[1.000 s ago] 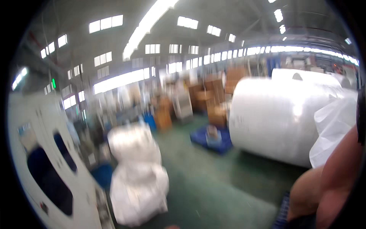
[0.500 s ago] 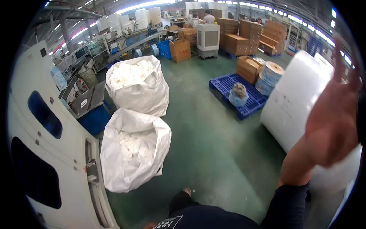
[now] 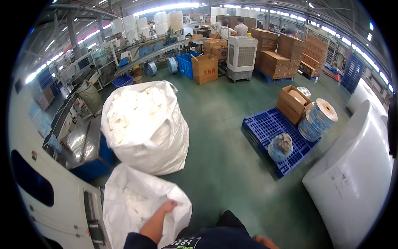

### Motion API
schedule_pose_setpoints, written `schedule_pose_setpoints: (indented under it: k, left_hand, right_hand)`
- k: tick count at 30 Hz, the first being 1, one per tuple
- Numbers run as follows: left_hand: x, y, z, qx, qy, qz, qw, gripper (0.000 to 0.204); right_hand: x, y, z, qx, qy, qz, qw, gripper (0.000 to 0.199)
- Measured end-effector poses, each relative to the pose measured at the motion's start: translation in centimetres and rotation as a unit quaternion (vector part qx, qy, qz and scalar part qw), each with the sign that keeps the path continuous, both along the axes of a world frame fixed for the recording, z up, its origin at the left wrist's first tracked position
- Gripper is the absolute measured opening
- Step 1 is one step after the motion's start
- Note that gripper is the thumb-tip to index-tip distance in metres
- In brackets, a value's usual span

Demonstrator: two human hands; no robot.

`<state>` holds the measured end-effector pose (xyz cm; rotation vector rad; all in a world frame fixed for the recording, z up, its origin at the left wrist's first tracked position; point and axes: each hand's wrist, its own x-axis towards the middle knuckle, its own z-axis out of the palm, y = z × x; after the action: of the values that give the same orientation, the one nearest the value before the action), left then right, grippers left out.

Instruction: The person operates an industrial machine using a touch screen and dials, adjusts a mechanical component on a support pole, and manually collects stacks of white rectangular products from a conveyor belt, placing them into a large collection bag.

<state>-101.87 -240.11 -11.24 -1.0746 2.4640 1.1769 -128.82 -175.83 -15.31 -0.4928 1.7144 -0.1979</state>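
Observation:
Below me on the left, a white woven sack [image 3: 118, 189] stands with its mouth wide, white scraps [image 3: 134, 203] lying inside. My left hand [image 3: 168, 206] reaches over it, fingers curled closed at the sack's right side wall and apparently gripping the material. Just beyond stands a fuller white sack [image 3: 166, 141], heaped with white scraps [image 3: 134, 110]; the two sacks touch. At the bottom edge, beside my dark shirt, only part of my right hand [image 3: 264, 241] shows, low and blurred, with its fingers hard to make out.
A pale machine cabinet [image 3: 62, 182] lines the left. On the right are a large wrapped white roll [image 3: 352, 174] and a blue pallet [image 3: 265, 124] bearing a carton [image 3: 290, 106] and blue-wrapped rolls [image 3: 311, 124]. Farther off are an air cooler [image 3: 241, 58], stacked cartons and people.
My right hand has dropped from high on the right to the bottom edge. My left hand has come up onto the nearer sack. The view has shifted, with the sacks now closer.

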Motion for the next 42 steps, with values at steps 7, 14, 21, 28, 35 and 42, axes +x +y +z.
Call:
schedule_pose_setpoints:
  k: [7, 14, 21, 28, 35, 42]
  left_hand:
    - [-33.7, -23.8, 12.1, -0.065, 0.219, 0.081, 0.970, 0.034]
    - [-42.5, -27.7, 4.6, 0.136, 0.064, 0.058, 0.987, 0.040]
    - [-56.7, -44.9, 4.3, 0.317, 0.158, 0.146, 0.924, 0.042]
    - [-87.9, -70.3, 31.7, 0.256, 0.496, -0.305, 0.771, 0.035]
    - [-108.5, -88.4, 47.6, 0.162, 0.592, -0.516, 0.597, 0.037]
    - [-114.4, -115.7, 48.6, 0.053, 0.656, -0.410, 0.631, 0.039]
  right_hand:
    - [-21.9, -15.0, -2.5, 0.105, 0.026, -0.105, 0.989, 0.033]
    - [-61.1, -56.2, 10.4, -0.159, 0.349, -0.096, 0.918, 0.035]
    - [-84.0, -95.7, 21.1, -0.437, 0.334, -0.083, 0.831, 0.029]
    - [-95.8, -102.3, -1.9, -0.136, 0.181, 0.014, 0.974, 0.023]
    - [-101.8, -138.6, 0.2, -0.032, 0.098, 0.146, 0.984, 0.020]
    - [-115.3, -183.0, 8.6, -0.205, 0.187, 0.270, 0.922, 0.018]
